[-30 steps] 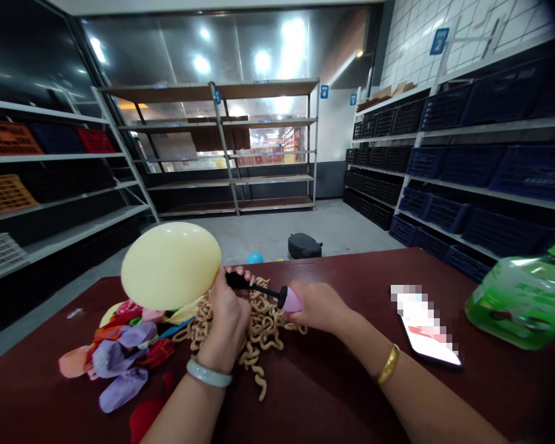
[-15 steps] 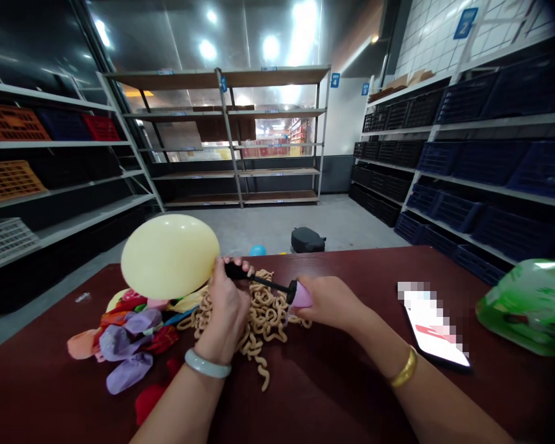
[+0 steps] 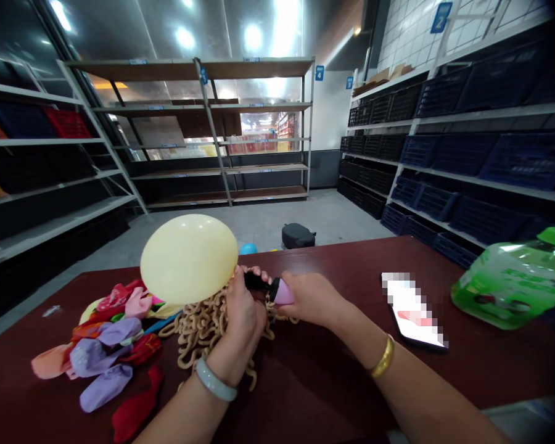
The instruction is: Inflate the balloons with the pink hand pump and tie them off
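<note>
Dark red table [image 3: 314, 382], left hand [image 3: 243, 311] gripping yellow balloon [image 3: 189, 259], right hand [image 3: 312, 299] clasping pump [image 3: 277, 290], phone [image 3: 414, 311] probably nearby.

**Wearer's arms: bare, one bangle per wrist**

Both forearms were bare in the head view, no sleeves, no gloves, no watch. Left hand [image 3: 241, 308] had a pale grey-green bangle [image 3: 215, 382] at the wrist: smooth, rounded, thick, glossy, looked like jade or glass. Right hand [image 3: 312, 299] had a gold bangle [image 3: 382, 356] at the wrist: thinner, flat-banded, polished, caught the ceiling light. No rings could be made out on either hand. Fingernails on the left were short, with no colour that could be told at this size. Nothing else of the body was in frame: only the two arms from about the elbow down.
</note>
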Demonstrator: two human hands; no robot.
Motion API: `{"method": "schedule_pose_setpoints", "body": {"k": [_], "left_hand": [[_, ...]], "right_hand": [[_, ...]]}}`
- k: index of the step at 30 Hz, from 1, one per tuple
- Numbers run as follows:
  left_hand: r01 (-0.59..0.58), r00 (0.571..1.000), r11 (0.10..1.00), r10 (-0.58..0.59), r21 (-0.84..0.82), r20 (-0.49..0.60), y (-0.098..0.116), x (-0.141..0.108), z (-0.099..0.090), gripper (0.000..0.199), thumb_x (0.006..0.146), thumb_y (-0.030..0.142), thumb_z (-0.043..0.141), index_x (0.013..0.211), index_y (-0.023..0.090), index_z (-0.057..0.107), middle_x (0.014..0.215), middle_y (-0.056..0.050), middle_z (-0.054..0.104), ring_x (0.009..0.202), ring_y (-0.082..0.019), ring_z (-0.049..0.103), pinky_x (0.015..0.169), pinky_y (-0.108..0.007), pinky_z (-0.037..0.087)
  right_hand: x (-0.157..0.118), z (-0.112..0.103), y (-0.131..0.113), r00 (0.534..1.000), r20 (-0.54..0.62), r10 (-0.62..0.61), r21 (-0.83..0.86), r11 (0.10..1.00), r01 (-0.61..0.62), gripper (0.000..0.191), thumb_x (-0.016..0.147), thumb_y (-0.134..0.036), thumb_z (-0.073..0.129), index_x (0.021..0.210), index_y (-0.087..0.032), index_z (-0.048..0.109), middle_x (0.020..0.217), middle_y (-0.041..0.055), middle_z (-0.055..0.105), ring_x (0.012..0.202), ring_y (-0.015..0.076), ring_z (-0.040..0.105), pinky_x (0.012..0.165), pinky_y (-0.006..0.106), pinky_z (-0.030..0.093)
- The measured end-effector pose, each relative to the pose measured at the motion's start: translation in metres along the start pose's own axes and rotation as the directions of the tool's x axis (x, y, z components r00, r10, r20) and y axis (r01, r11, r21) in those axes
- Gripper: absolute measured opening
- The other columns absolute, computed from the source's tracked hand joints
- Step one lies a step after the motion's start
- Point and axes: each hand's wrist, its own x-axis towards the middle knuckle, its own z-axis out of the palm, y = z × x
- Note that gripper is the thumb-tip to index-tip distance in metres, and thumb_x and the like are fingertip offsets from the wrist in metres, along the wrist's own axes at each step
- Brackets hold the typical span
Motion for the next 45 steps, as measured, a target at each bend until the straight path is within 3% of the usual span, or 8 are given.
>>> {"method": "schedule_pose_setpoints", "body": {"k": [4, 11, 14, 19, 26, 31, 38, 45], "left_hand": [[-0.028, 1.0, 1.0, 0.028, 0.008, -0.006, 0.018, 0.014, -0.004, 0.02, 0.083, 0.032, 0.062, 0.076, 0.02, 0.047, 0.066, 0.001, 0.05, 0.058, -0.014, 0.05, 0.055, -0.026, 0.043], [-0.186, 0.975, 0.982, 0.181, -0.026, -0.133, 0.088, 0.051, -0.028, 0.02, 0.087, 0.03, 0.052, 0.072, 0.019, 0.044, 0.061, 0.002, 0.048, 0.052, -0.013, 0.046, 0.048, -0.025, 0.037], [-0.256, 0.958, 0.966, 0.251, -0.019, -0.136, 0.102, 0.056, -0.033, 0.022, 0.088, 0.032, 0.05, 0.071, 0.019, 0.044, 0.059, 0.002, 0.046, 0.05, -0.013, 0.044, 0.046, -0.024, 0.036], [-0.277, 0.958, 0.96, 0.273, -0.034, -0.082, 0.084, 0.051, -0.028, 0.022, 0.083, 0.033, 0.059, 0.073, 0.019, 0.045, 0.062, 0.002, 0.047, 0.054, -0.012, 0.046, 0.049, -0.023, 0.038], [-0.084, 0.996, 0.996, 0.085, -0.031, 0.014, 0.023, 0.019, -0.011, 0.019, 0.083, 0.032, 0.062, 0.078, 0.019, 0.049, 0.07, 0.0, 0.05, 0.062, -0.014, 0.05, 0.06, -0.027, 0.045], [-0.015, 0.999, 0.999, 0.016, -0.042, 0.044, 0.004, 0.002, -0.002, 0.016, 0.084, 0.031, 0.061, 0.08, 0.02, 0.05, 0.073, 0.0, 0.05, 0.064, -0.013, 0.05, 0.066, -0.028, 0.047], [-0.016, 0.999, 1.0, 0.016, 0.009, 0.032, 0.019, 0.007, 0.001, 0.016, 0.084, 0.029, 0.058, 0.077, 0.019, 0.047, 0.071, 0.0, 0.049, 0.062, -0.014, 0.051, 0.059, -0.029, 0.045], [-0.233, 0.969, 0.972, 0.235, 0.037, -0.075, 0.076, 0.037, -0.014, 0.022, 0.084, 0.032, 0.057, 0.073, 0.02, 0.043, 0.061, 0.003, 0.044, 0.05, -0.012, 0.045, 0.045, -0.024, 0.036]], "right_hand": [[0.003, 0.005, -0.002, 0.998, -0.058, -0.007, 0.013, 1.0, 0.008, 0.042, 0.077, -0.06, 0.057, 0.099, -0.024, 0.052, 0.088, 0.0024, 0.07, 0.075, 0.0242, 0.066, 0.054, 0.029, 0.03], [0.007, 0.005, 0.001, 0.996, -0.082, -0.018, -0.052, 0.999, 0.014, 0.043, 0.078, -0.061, 0.055, 0.099, -0.024, 0.053, 0.091, 0.0041, 0.07, 0.078, 0.0255, 0.067, 0.058, 0.03, 0.035], [0.007, 0.004, 0.004, 0.997, -0.072, -0.01, -0.061, 0.998, 0.006, 0.042, 0.079, -0.059, 0.056, 0.102, -0.024, 0.053, 0.094, 0.0047, 0.07, 0.082, 0.0251, 0.066, 0.061, 0.03, 0.038], [0.007, 0.004, 0.01, 0.995, -0.1, -0.014, -0.112, 0.994, 0.003, 0.044, 0.079, -0.06, 0.056, 0.101, -0.022, 0.052, 0.093, 0.006, 0.07, 0.081, 0.026, 0.066, 0.062, 0.031, 0.039], [0.004, 0.006, 0.0, 0.991, -0.133, -0.017, -0.116, 0.993, 0.001, 0.041, 0.077, -0.054, 0.06, 0.098, -0.021, 0.05, 0.086, 0.0062, 0.069, 0.075, 0.0251, 0.066, 0.059, 0.03, 0.038], [0.002, 0.007, -0.007, 0.988, -0.157, -0.009, -0.064, 0.998, -0.001, 0.04, 0.078, -0.054, 0.059, 0.099, -0.021, 0.05, 0.089, 0.0055, 0.069, 0.075, 0.0248, 0.066, 0.059, 0.03, 0.038], [0.003, 0.004, -0.01, 0.994, -0.108, 0.011, -0.042, 0.999, -0.015, 0.04, 0.08, -0.057, 0.056, 0.099, -0.022, 0.051, 0.089, 0.0051, 0.069, 0.077, 0.0246, 0.067, 0.06, 0.03, 0.039], [0.002, 0.004, -0.011, 0.996, -0.092, -0.013, -0.053, 0.999, 0.008, 0.043, 0.077, -0.059, 0.059, 0.098, -0.023, 0.053, 0.09, 0.0048, 0.07, 0.079, 0.0249, 0.067, 0.06, 0.03, 0.039]]}}
